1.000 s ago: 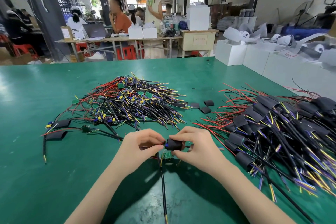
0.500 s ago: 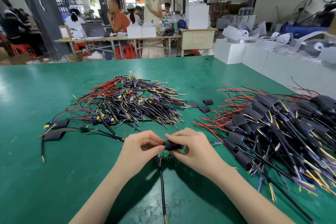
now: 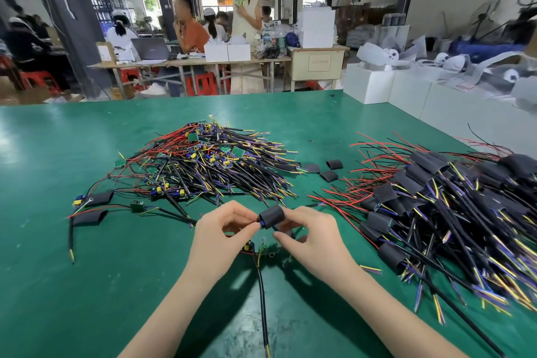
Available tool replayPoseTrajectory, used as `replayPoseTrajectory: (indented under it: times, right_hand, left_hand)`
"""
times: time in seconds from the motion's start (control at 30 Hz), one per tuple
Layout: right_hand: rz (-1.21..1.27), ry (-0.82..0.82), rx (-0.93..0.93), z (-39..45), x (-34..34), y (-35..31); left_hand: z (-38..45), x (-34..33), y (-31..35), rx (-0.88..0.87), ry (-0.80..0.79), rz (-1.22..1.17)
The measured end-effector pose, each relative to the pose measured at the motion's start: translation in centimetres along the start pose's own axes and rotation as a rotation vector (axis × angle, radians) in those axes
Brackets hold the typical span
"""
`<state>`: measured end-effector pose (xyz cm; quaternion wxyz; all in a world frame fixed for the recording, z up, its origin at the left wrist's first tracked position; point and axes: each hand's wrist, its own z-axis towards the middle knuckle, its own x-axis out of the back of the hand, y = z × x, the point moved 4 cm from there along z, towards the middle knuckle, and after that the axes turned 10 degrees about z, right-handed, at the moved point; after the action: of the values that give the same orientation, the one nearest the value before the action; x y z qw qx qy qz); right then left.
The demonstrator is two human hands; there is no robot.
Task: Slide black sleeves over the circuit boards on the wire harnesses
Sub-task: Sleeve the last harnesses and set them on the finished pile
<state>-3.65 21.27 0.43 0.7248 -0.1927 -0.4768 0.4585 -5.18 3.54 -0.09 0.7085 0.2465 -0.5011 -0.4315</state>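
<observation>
Head view, the only one: both hands were raised just above the green table point(image 3: 87, 285), between an unsleeved pile of harnesses point(image 3: 203, 166) ahead to the left and a sleeved pile point(image 3: 453, 212) to the right. The right hand point(image 3: 313, 241) pinched a black sleeve point(image 3: 271, 216) between thumb and fingers, its open mouth turned toward the left hand point(image 3: 220, 229). The left hand's thumb and forefinger were closed on something small at the sleeve's mouth, where a blue part showed; whether that was the board's edge or only its wires could not be told. A green circuit board point(image 3: 268, 250) sat low between the wrists, touching or just above the table, with a black cable point(image 3: 261, 293) trailing toward the viewer. Three loose sleeves point(image 3: 328, 168) lay beyond, near the sleeved pile. Judgement: the sleeve was being started, not yet seated. To do it well, keep the mouth squeezed round rather than flat, feed all leads through together, then push the board in lengthwise so tall components do not snag the rim. Risk: a stray wire folding back outside the sleeve.
</observation>
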Motion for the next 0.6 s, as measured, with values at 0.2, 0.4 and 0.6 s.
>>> replayPoseTrajectory:
  times: [0.2,0.4,0.6]
  right_hand:
    - [-0.028,-0.060,0.025,-0.2,-0.4,-0.2]
    - [-0.098,-0.017,0.091,-0.1,0.2,-0.2]
    - [-0.206,0.022,0.261,0.6,2.0,-2.0]
  left_hand:
    - [0.0,0.0,-0.4,0.022,-0.005,0.021]
    - [0.2,0.1,-0.4,0.042,-0.057,-0.030]
    - [0.3,0.8,0.8,0.011,-0.115,-0.244]
